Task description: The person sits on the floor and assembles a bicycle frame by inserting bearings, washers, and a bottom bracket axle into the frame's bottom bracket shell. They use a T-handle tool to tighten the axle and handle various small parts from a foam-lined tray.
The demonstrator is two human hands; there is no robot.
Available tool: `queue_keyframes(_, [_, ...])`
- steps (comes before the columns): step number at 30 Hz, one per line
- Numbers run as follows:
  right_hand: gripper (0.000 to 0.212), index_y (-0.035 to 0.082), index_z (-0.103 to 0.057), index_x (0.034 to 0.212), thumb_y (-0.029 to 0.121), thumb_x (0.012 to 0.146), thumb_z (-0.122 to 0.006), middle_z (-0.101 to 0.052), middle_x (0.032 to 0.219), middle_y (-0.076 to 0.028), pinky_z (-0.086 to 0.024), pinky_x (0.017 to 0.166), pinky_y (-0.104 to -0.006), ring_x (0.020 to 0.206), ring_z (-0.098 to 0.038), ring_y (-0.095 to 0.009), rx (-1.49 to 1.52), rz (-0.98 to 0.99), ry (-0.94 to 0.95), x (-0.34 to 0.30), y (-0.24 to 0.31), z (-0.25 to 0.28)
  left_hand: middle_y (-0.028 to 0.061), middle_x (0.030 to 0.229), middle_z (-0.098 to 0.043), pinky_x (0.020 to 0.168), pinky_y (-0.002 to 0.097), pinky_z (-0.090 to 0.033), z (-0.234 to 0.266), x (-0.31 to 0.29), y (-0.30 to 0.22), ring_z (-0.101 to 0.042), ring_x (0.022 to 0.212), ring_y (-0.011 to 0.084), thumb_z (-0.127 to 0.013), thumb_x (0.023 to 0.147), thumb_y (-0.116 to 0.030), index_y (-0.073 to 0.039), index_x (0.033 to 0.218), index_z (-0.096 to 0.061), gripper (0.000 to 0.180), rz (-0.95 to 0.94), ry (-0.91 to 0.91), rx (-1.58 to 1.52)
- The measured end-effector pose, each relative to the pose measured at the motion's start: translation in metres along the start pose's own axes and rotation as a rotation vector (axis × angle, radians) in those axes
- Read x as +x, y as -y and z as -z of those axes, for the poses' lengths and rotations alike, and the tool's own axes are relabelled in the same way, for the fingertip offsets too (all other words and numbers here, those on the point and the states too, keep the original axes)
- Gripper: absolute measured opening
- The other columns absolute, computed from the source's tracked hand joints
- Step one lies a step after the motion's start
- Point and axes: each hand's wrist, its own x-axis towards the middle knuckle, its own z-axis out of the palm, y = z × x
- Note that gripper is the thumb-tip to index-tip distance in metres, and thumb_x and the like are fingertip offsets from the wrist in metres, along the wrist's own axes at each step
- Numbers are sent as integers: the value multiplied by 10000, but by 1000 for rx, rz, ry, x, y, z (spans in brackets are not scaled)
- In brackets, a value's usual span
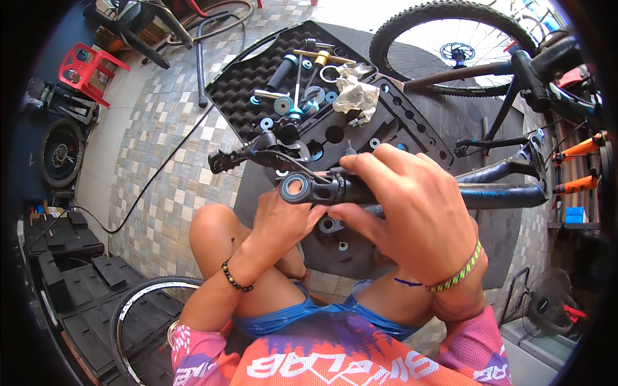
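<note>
A black bicycle frame arm (502, 195) reaches across from the right and ends in a round eye with a bearing (295, 187) in it. My right hand (418, 209) is closed round the arm just behind that eye, thumb on the near side and fingers over the far side. Under the eye is my left hand (283, 222), its thumb against the near side. Skin shows through the bearing's hole, and the left fingers are mostly hidden behind the part. A black jointed bike part (257, 153) with a cable lies just beyond the eye.
Beyond my hands an open tool case (235, 96) with wavy foam holds press discs, rods and a clear plastic bag (357, 96). Loose rings lie on the dark mat (479, 257). A bike wheel (444, 13) stands at the far right, another wheel (122, 309) at the near left.
</note>
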Motion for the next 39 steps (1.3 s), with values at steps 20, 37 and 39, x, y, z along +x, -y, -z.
queue_keyframes(20, [467, 141, -773, 1278, 341, 865, -860, -716, 1150, -17, -387, 1157, -464, 1073, -674, -219, -200, 136, -547, -38, -9, -55, 67, 1049, -783, 878, 267, -541, 175, -17, 4, -733, 1004, 129, -718, 1033, -49, -23, 1263, -765, 237, -104, -190, -265])
queue_keyframes(37, [272, 102, -784, 1145, 208, 900, -835, -744, 1129, -24, -437, 1096, -449, 1072, -689, -228, -56, 72, -687, -29, 4, -57, 109, 1061, -778, 809, 313, -607, 134, 6, -25, -772, 940, 276, -764, 926, 17, -10, 1122, -791, 199, -565, -823, -181])
queue_keyframes(39, [280, 112, -783, 1162, 211, 904, -831, -742, 1148, -21, -434, 1097, -444, 1084, -683, -233, -72, 71, -683, -33, 2, -58, 73, 942, -761, 709, 332, -602, 118, -23, -54, -763, 864, 264, -784, 831, 56, -22, 1041, -794, 225, -677, -793, -288])
